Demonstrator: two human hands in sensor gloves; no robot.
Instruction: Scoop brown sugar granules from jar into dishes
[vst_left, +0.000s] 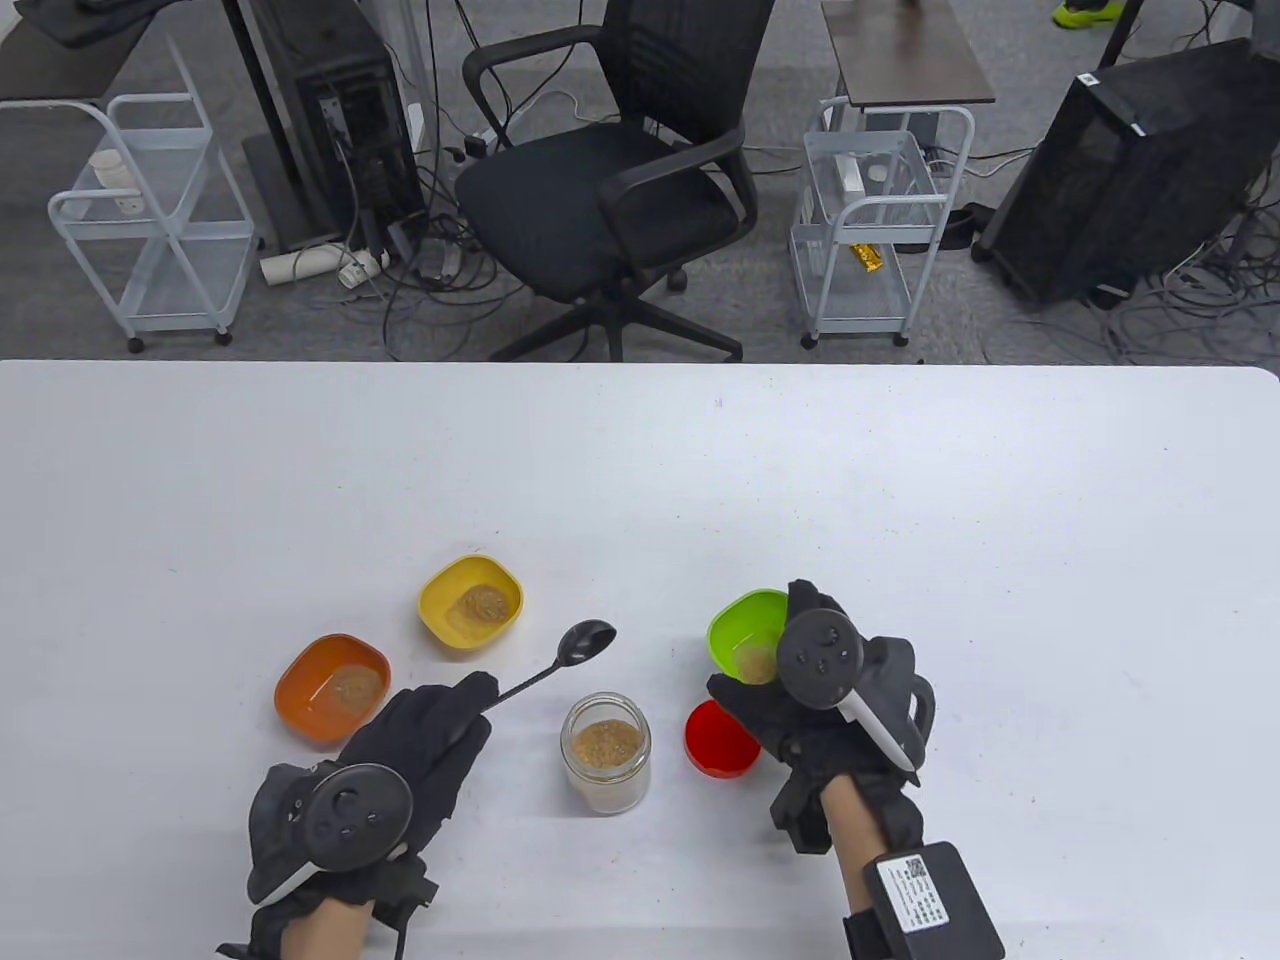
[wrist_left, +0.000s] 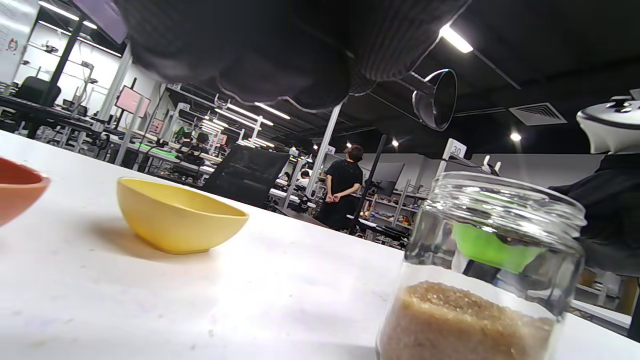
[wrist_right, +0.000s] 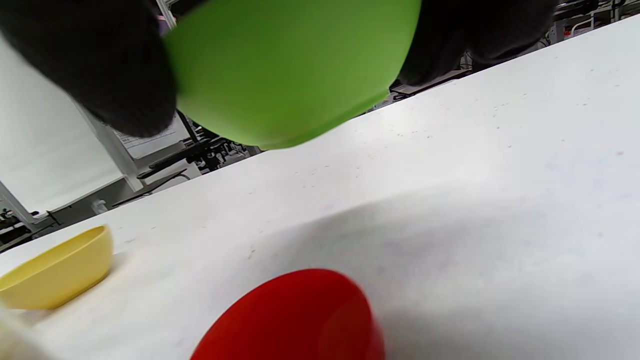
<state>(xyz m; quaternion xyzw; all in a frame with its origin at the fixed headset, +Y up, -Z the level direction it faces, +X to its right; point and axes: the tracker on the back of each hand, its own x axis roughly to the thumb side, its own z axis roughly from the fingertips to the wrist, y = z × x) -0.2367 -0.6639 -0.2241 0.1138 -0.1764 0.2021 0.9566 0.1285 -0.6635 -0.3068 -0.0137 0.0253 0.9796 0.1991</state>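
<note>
The left hand (vst_left: 400, 760) grips the empty spoon (vst_left: 585, 642) beyond the jar (vst_left: 605, 752). The right hand (vst_left: 830, 700) holds the green dish (vst_left: 745, 625) off the surface (vst_left: 900, 500); tilting risks spilling sugar.

The jar (vst_left: 605, 752) is clear shiny glass. The spoon (vst_left: 575, 650) is shiny metal. The bench (vst_left: 900, 480) is smooth, matt white.

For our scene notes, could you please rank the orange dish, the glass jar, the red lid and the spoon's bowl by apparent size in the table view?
1. Orange plastic dish
2. Clear glass jar and round red lid, too alike to rank; the lid is partly hidden
3. Black spoon's bowl
</note>
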